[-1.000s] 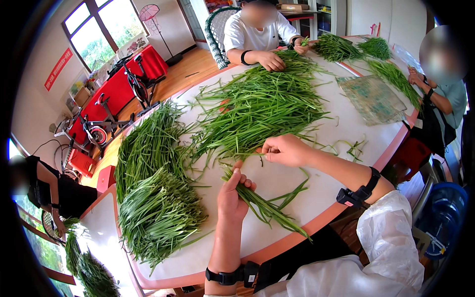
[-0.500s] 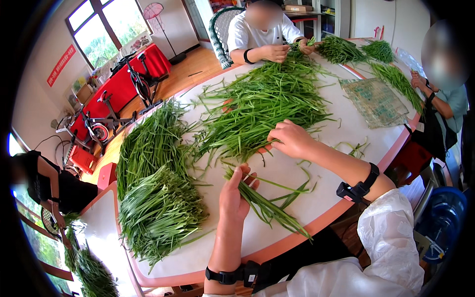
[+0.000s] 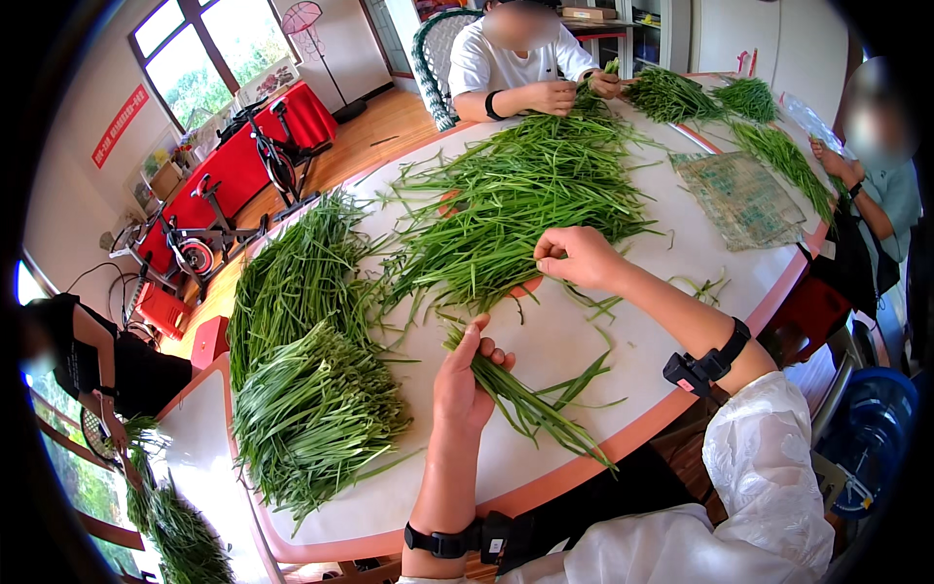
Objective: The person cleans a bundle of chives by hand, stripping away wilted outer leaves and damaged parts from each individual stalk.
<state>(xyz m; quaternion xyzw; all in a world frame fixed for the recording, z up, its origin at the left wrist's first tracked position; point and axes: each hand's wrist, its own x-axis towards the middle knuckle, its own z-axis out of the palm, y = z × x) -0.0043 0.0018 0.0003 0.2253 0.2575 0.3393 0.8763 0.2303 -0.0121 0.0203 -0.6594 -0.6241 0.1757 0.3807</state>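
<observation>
My left hand (image 3: 463, 382) is closed round a small bunch of garlic chives (image 3: 545, 417), whose leaves trail to the lower right over the table's near edge. Above and to the right, my right hand (image 3: 582, 259) has thumb and fingers pinched together at the near rim of a large loose pile of garlic chives (image 3: 545, 195). Whatever lies in that pinch is too small to make out. Left of my left hand rests a neatly gathered heap of chives (image 3: 316, 419), with another heap (image 3: 297, 273) behind it.
The white table (image 3: 389, 487) has a pink rim. A flattened plastic sack (image 3: 741, 200) lies at the right. One person (image 3: 525, 68) sits across handling chives, another (image 3: 880, 185) holds some at the right, and a third (image 3: 97, 350) stands left. A blue water jug (image 3: 871, 428) is lower right.
My right hand has moved slightly up and to the right, its fingers still pinched. The left hand keeps its bunch almost in place, with the loose leaves shifted a little.
</observation>
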